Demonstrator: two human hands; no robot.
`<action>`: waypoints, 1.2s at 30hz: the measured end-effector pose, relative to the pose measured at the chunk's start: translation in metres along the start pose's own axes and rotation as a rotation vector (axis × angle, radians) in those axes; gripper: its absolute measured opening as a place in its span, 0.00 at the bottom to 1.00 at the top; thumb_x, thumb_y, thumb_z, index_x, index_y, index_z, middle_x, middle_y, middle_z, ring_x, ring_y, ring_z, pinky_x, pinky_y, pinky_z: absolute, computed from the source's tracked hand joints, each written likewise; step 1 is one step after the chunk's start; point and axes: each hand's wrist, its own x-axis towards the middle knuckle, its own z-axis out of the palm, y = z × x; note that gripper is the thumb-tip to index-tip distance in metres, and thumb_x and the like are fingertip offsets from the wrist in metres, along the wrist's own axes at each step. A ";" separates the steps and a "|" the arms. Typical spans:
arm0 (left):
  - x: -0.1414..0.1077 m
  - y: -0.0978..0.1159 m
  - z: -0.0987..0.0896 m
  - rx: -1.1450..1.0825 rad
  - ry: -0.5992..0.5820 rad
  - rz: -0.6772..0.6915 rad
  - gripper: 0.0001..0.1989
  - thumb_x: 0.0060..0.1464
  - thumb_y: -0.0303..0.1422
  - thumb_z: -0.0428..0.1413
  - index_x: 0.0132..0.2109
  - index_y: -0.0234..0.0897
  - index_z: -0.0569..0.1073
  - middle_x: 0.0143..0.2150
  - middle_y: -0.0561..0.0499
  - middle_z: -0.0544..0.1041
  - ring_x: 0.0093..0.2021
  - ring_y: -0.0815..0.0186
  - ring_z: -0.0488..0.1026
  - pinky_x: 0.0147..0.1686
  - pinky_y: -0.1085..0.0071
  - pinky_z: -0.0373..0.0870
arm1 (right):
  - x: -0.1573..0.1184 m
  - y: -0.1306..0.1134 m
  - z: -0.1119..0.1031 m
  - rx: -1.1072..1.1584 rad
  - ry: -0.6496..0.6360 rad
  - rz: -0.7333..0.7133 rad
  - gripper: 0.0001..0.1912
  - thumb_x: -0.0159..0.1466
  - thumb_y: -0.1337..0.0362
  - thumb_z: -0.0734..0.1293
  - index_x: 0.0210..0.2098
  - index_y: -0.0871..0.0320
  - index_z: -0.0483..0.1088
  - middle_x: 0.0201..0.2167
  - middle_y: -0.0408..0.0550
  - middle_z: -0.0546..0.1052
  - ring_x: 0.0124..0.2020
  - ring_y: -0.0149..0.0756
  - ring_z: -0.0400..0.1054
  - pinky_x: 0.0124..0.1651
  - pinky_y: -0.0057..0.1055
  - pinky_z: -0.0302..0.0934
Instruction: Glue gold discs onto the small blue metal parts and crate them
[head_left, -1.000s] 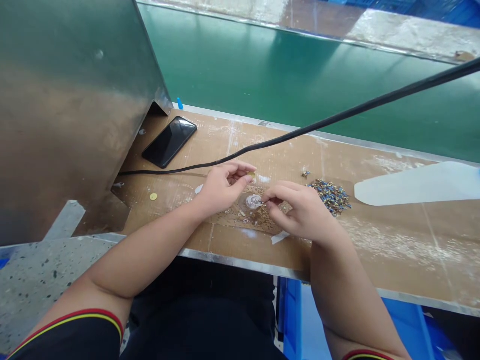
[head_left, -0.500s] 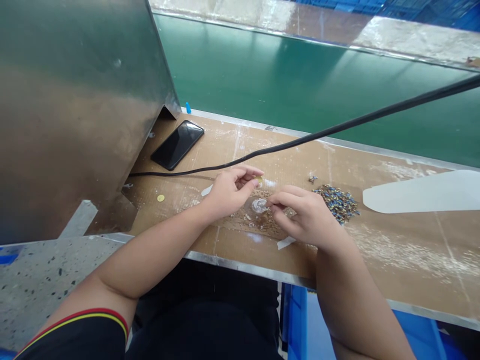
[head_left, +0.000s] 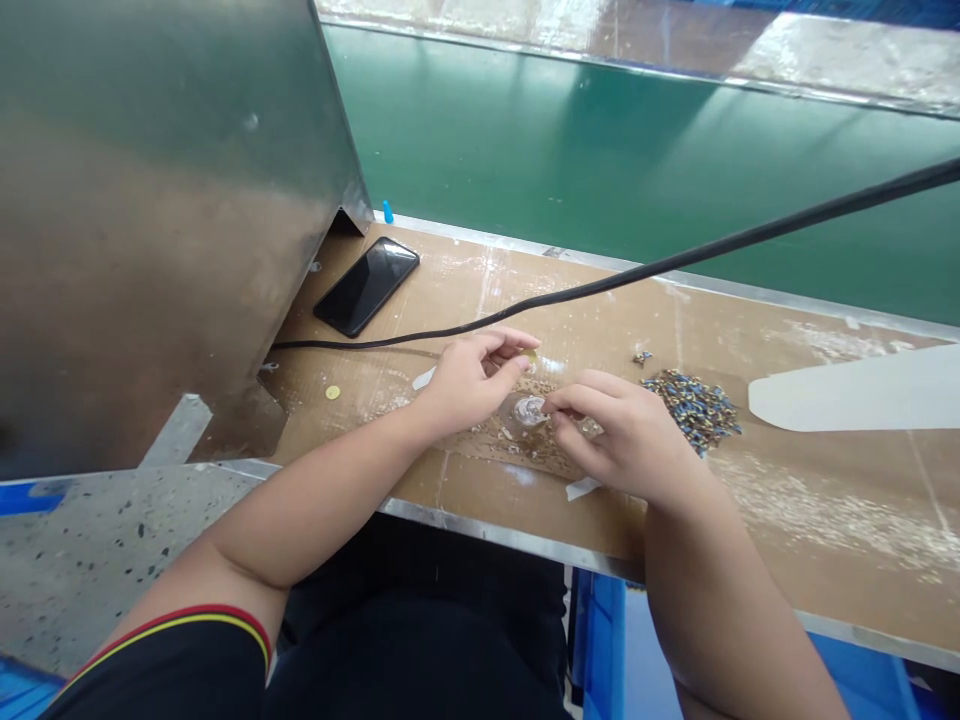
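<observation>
My left hand pinches a small yellow disc between thumb and fingertips, above the brown work surface. Just to its right, my right hand has thumb and forefinger pressed together beside a small clear round piece; whatever is in that pinch is too small to make out. Tiny bits lie scattered around the clear piece. Right of my right hand is a pile of small blue and brass-coloured parts, with a few loose ones behind it. Another yellow disc lies left of my left hand.
A black phone lies at the back left, beside a large metal housing. A black cable crosses behind my hands. At the right is a white flat piece. Beyond the table runs a green surface. Blue bins stand below.
The whole view has shifted slightly, so things appear a little further right. Both hands keep nearly the same pose around the clear piece.
</observation>
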 end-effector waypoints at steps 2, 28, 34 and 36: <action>0.000 0.001 0.000 -0.012 0.003 0.000 0.10 0.62 0.27 0.59 0.49 0.34 0.80 0.44 0.45 0.83 0.42 0.66 0.80 0.44 0.69 0.80 | 0.000 0.000 0.000 0.003 0.000 0.003 0.07 0.68 0.72 0.63 0.40 0.54 0.71 0.32 0.46 0.76 0.32 0.37 0.72 0.35 0.32 0.66; 0.000 0.012 0.002 -0.492 -0.020 -0.355 0.16 0.55 0.39 0.70 0.41 0.30 0.79 0.36 0.44 0.83 0.37 0.64 0.82 0.43 0.66 0.83 | 0.006 -0.006 0.018 0.007 0.509 0.027 0.12 0.70 0.72 0.70 0.49 0.50 0.77 0.42 0.46 0.85 0.41 0.40 0.82 0.43 0.36 0.80; 0.001 0.015 0.003 -0.380 0.004 -0.266 0.15 0.55 0.40 0.69 0.40 0.31 0.81 0.36 0.45 0.83 0.35 0.66 0.81 0.40 0.69 0.82 | 0.004 -0.009 0.023 0.164 0.500 0.163 0.09 0.73 0.70 0.68 0.48 0.51 0.77 0.41 0.46 0.83 0.40 0.39 0.81 0.40 0.37 0.78; 0.000 0.015 0.003 -0.294 0.033 -0.194 0.12 0.56 0.39 0.66 0.39 0.32 0.81 0.35 0.45 0.83 0.34 0.66 0.80 0.38 0.70 0.81 | 0.001 -0.007 0.027 0.265 0.496 0.226 0.09 0.74 0.69 0.68 0.49 0.51 0.77 0.42 0.46 0.82 0.39 0.38 0.81 0.39 0.36 0.78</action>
